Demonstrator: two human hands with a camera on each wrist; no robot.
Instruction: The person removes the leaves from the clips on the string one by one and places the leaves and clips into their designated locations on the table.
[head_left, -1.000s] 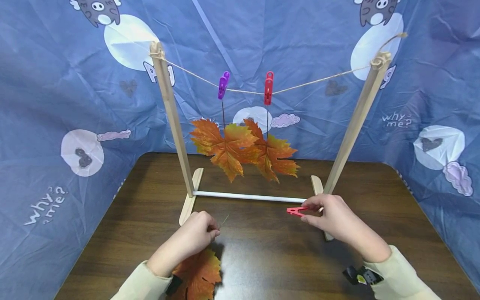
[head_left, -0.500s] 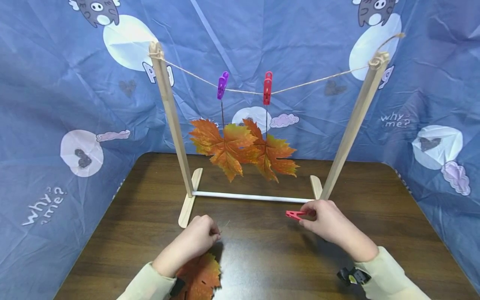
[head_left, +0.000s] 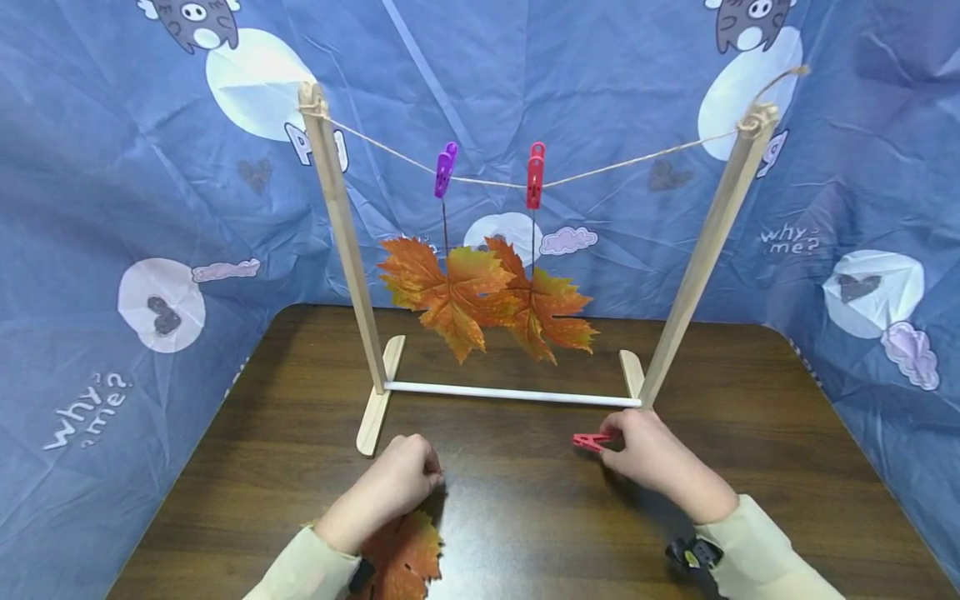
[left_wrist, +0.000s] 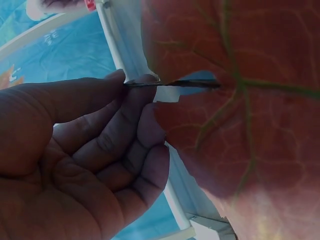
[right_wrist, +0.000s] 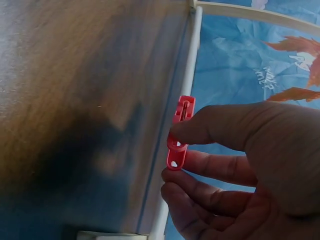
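Note:
My left hand (head_left: 401, 479) pinches the thin dark stem (left_wrist: 187, 84) of an orange maple leaf (head_left: 408, 558) between thumb and forefinger. In the left wrist view the leaf's veined reddish side fills the right part, and in the head view the forearm covers some of it. My right hand (head_left: 645, 450) holds a red clothespin (head_left: 590, 442) by its handle end, with the clip end pointing left, low in front of the stand. In the right wrist view the thumb lies across this clothespin (right_wrist: 185, 107).
A wooden stand, with an upright (head_left: 345, 250) on each side and a white crossbar (head_left: 510, 394), carries a twine line (head_left: 615, 168). A purple clothespin (head_left: 446, 171) and a red clothespin (head_left: 535, 177) hold two leaves (head_left: 450, 292) on it. A blue printed cloth (head_left: 600, 75) hangs behind the table (head_left: 262, 433).
My right hand has come lower and slightly left with the red clothespin. My left hand has shifted slightly down, still pinching the stem, whose tip no longer shows beyond the fingers in the head view.

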